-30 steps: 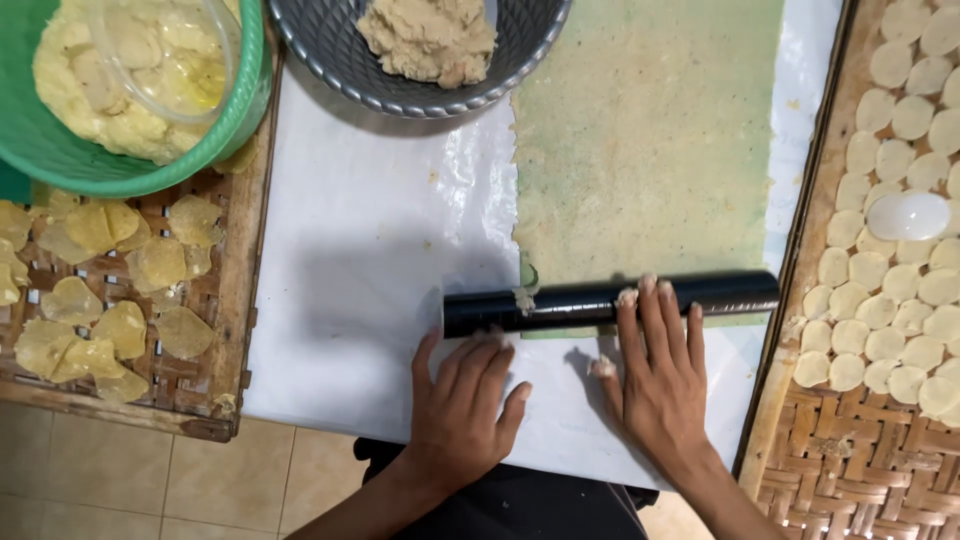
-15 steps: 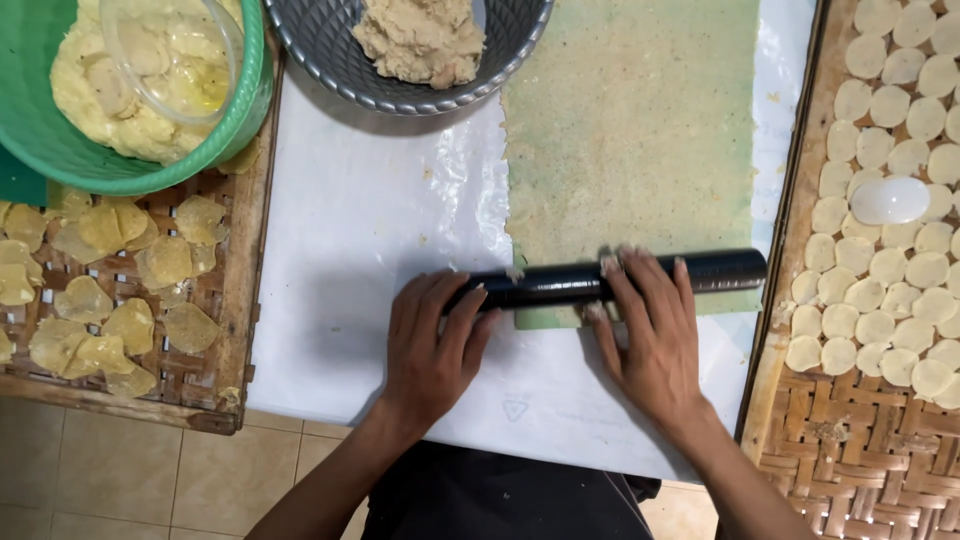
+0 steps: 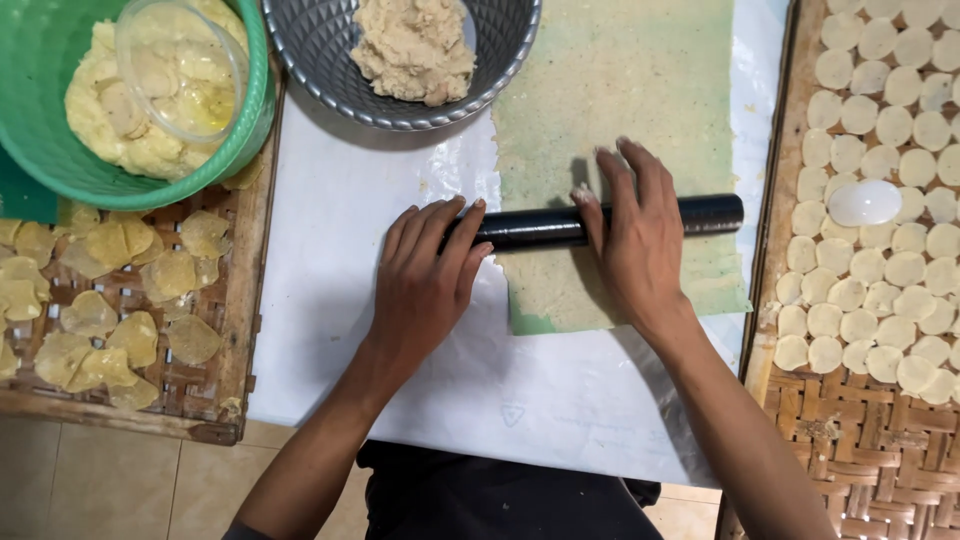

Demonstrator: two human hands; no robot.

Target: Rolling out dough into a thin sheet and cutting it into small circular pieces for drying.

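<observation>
A black rolling pin (image 3: 545,226) lies crosswise over a thin, flat sheet of pale greenish dough (image 3: 625,110) on a white plastic sheet (image 3: 370,180). My left hand (image 3: 425,285) rests palm down on the pin's left end, fingers spread. My right hand (image 3: 635,235) presses flat on the pin's middle, over the dough. Both palms lie on top of the pin rather than around it.
A grey basket (image 3: 330,70) with a lump of dough (image 3: 415,45) stands at the top. A green bowl (image 3: 40,140) of yellow dough holds a clear cup. Woven trays carry thin yellow discs (image 3: 110,300) on the left and round white discs (image 3: 880,200) on the right.
Both hands have rolled the pin away from me, from the dough's near edge up onto the sheet. The near strip of dough now shows behind the pin.
</observation>
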